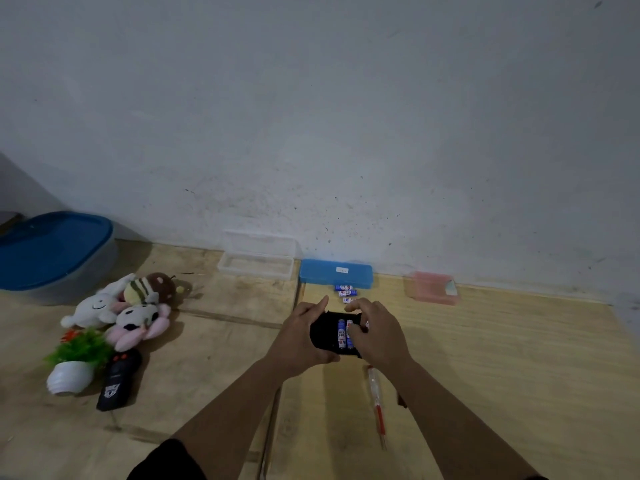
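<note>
Two batteries [341,336] | black case [323,332] | left hand [304,336] grips | labels unreadable

Dim, bluish, soft picture with wide-angle bending at the edges, slight blur and faint shadows lower left.

Matt black plastic on the battery holder [323,332]; glossy printed wrap on the batteries [341,334]. Bare, grainy wood on the bench [485,358]. Soft plush cloth on the left toys [138,317].
</note>
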